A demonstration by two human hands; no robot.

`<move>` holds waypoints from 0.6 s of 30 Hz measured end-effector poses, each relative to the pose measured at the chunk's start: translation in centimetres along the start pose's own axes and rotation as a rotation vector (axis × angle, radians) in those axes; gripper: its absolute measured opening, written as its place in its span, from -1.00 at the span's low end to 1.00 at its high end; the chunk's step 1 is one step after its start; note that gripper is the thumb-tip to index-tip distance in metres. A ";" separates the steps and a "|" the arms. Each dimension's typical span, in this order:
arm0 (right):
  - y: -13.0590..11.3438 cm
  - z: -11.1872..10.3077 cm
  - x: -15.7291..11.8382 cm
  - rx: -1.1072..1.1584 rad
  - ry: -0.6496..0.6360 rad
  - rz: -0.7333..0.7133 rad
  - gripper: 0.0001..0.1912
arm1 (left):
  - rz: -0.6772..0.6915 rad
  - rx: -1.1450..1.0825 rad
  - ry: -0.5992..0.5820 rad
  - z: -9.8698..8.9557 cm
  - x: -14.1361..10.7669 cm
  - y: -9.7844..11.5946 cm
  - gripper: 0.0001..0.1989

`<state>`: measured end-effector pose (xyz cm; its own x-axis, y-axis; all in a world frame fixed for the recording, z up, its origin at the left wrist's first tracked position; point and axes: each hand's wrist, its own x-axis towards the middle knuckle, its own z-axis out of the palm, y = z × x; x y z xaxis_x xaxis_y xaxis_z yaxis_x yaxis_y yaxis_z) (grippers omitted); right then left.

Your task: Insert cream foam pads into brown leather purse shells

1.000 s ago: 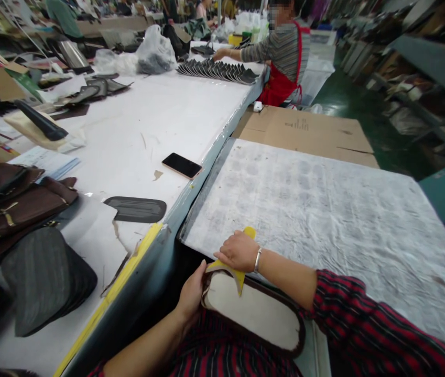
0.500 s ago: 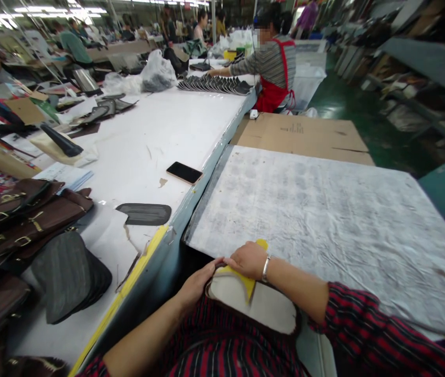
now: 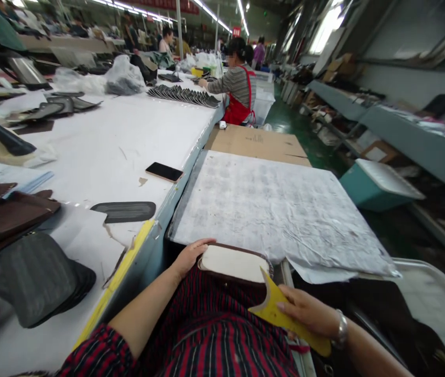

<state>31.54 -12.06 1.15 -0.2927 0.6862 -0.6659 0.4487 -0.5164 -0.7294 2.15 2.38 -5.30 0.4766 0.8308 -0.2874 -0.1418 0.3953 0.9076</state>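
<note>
A small brown bag piece (image 3: 232, 263) with a flat off-white panel facing up rests against my lap. My left hand (image 3: 191, 257) is closed round its left end, the thumb hidden from view. In my right hand (image 3: 312, 315) is a yellow flat scraper (image 3: 271, 303) with a curved notch at its end. One tip of the scraper is by the panel's right end; whether they touch I cannot tell. On the table to the left lie a single dark grey rounded panel (image 3: 128, 211) and a stack of dark grey panels (image 3: 35, 280).
A white table (image 3: 104, 144) runs along the left, with a phone (image 3: 164, 172) near its edge and brown bags (image 3: 13, 222) at far left. Ahead lies a paper-covered board (image 3: 261, 199), then cardboard (image 3: 257, 142). A co-worker in a red apron (image 3: 238, 109) sits beyond.
My right hand has moved off the panel, down and to the right, with the yellow scraper. My left hand stays at the bag piece's left end. The view has turned right.
</note>
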 end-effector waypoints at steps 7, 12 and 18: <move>1.7 6.3 3.0 0.186 0.241 -0.078 -0.61 | 0.162 -0.012 0.122 1.7 -1.1 -1.0 -0.63; -1.8 11.9 7.3 0.147 0.354 -0.158 -0.64 | 0.100 -0.069 0.136 1.9 -1.3 -0.8 -0.44; -5.5 16.5 10.8 0.447 0.436 -0.113 -0.68 | -0.080 -0.390 -0.229 -0.2 -2.0 0.6 -0.20</move>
<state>11.92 -10.25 -4.59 0.0958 0.8460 -0.5246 0.0117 -0.5279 -0.8492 0.92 1.01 -4.30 0.6728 0.7008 -0.2372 -0.3919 0.6095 0.6891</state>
